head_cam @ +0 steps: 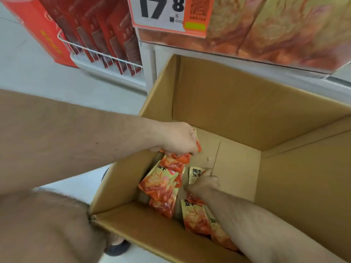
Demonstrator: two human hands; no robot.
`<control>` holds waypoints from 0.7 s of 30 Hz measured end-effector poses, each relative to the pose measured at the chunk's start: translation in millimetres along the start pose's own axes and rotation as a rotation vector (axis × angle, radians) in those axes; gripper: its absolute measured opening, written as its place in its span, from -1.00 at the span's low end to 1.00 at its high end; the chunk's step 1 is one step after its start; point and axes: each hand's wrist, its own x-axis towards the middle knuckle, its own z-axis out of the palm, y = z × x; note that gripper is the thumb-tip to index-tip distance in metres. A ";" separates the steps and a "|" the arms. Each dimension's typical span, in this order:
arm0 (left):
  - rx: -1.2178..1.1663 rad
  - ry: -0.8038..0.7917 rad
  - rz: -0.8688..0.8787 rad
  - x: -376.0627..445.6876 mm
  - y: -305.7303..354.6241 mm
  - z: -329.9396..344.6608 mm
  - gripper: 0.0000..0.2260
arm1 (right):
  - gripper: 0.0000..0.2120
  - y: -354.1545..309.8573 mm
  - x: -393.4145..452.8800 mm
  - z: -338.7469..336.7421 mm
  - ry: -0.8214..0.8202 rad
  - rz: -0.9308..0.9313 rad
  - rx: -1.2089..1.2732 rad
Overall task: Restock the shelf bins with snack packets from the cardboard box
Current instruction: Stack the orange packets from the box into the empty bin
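The cardboard box (218, 103) fills most of the view, standing open on the floor below the shelf bin (266, 42), which already holds the same orange packets behind its clear front. To the far left a wire rack (106, 57) carries dark red packs beside a red carton (38, 29), and a price sign (161, 12) hangs at the bin's left end. Little stock is left: the snack packets (161, 186) lie scattered over the near left of the box floor, the far right bare cardboard.

The left hand (180, 139) is curled into a closed grip around a bunch of packets, several dangling below the fist. The right hand (204, 182) reaches down onto a packet near the middle; it is blurred, so whether its grip has closed I cannot tell.

The main risk, as I judge it, is the overfull left fist: the loosely hanging packets could slip out on the lift to the bin. The slick film may also slide from a hasty right-hand pinch.
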 end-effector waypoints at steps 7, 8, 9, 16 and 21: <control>-0.112 -0.030 -0.108 -4.8 0.8 9.8 -0.76 | -0.53 22.0 -29.9 -58.1 -0.335 0.029 0.769; -0.160 -0.039 -0.136 -6.3 2.5 10.9 -0.72 | -0.62 20.3 -45.2 -71.5 -0.390 -0.017 0.783; -0.210 -0.052 -0.171 -7.6 4.2 11.7 -0.65 | -0.64 19.2 -58.1 -82.9 -0.434 -0.087 0.793; -0.423 0.132 -0.233 -8.2 0.9 18.8 -0.76 | -0.60 -13.9 -109.5 -119.2 -0.676 -0.547 0.887; -0.290 0.294 -0.185 -5.0 -7.6 8.6 -0.78 | -0.60 3.6 -60.9 -112.1 -0.651 -0.251 0.827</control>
